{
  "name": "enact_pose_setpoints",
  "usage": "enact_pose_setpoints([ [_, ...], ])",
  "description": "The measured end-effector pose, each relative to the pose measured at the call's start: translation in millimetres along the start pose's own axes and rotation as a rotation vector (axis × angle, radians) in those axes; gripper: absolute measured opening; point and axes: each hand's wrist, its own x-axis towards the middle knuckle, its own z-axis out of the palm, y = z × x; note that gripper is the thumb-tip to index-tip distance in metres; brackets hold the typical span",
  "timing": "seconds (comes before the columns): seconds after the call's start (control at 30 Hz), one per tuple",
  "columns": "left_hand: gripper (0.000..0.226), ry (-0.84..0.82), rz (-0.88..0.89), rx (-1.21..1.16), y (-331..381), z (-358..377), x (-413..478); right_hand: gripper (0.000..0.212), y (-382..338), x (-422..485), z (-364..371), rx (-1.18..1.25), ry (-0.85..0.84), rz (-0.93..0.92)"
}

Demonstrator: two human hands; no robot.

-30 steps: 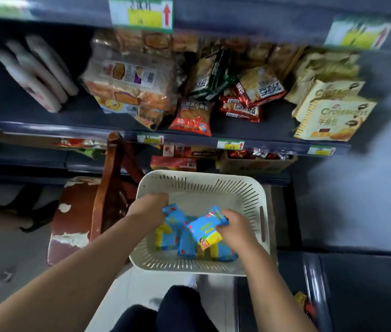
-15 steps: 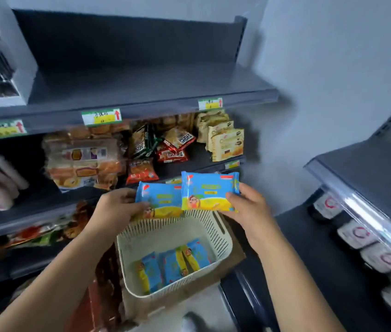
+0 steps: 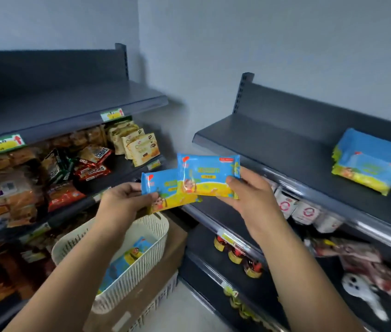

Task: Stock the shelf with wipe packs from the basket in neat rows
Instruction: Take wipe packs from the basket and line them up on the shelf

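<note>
My left hand [image 3: 123, 202] grips a blue and yellow wipe pack [image 3: 165, 190] by its left end. My right hand [image 3: 249, 195] grips a second wipe pack [image 3: 207, 173] by its right end; this pack overlaps the first from the right. Both packs are held in the air between the two shelf units. Below my left arm stands the cream slotted basket [image 3: 156, 226] with a few more wipe packs [image 3: 129, 255] lying in it. On the right, the grey top shelf [image 3: 273, 144] carries a row of stacked wipe packs [image 3: 369, 164] at its far right.
The basket rests on a cardboard box [image 3: 165, 267]. The left shelving unit [image 3: 69, 111] holds snack bags and bread packs. Under the right top shelf sit white packets [image 3: 304, 212], small jars [image 3: 235, 255] and other goods. A grey wall fills the corner.
Both hands lifted a wipe pack each out of the basket and carried them up and to the right. My view swung from the basket toward the right shelf unit.
</note>
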Motion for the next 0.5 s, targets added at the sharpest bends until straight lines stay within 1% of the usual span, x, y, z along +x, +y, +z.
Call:
enact_pose_setpoints([
  [0.1,0.018,-0.093,0.034,0.02,2.8,41.2,-6.4,0.028,-17.8,-20.6,-39.9,-0.013,0.06,-0.06],
  [0.3,0.015,-0.291,0.05,0.03,-1.7,137.0,-29.5,0.023,-54.2,-57.8,-128.0,0.051,0.2,-0.14],
  [0.37,0.02,-0.347,0.047,0.03,-7.1,171.1,-39.1,0.021,-69.1,-68.9,-158.5,0.057,0.253,-0.179],
  [0.43,0.031,-0.408,0.05,0.041,-14.3,208.9,-53.4,0.017,-82.9,-82.9,-196.0,0.064,0.311,-0.208],
  [0.5,0.032,-0.46,0.061,0.067,-24.5,250.2,-71.3,0.019,-94.3,-100.0,-239.0,0.057,0.36,-0.223],
])
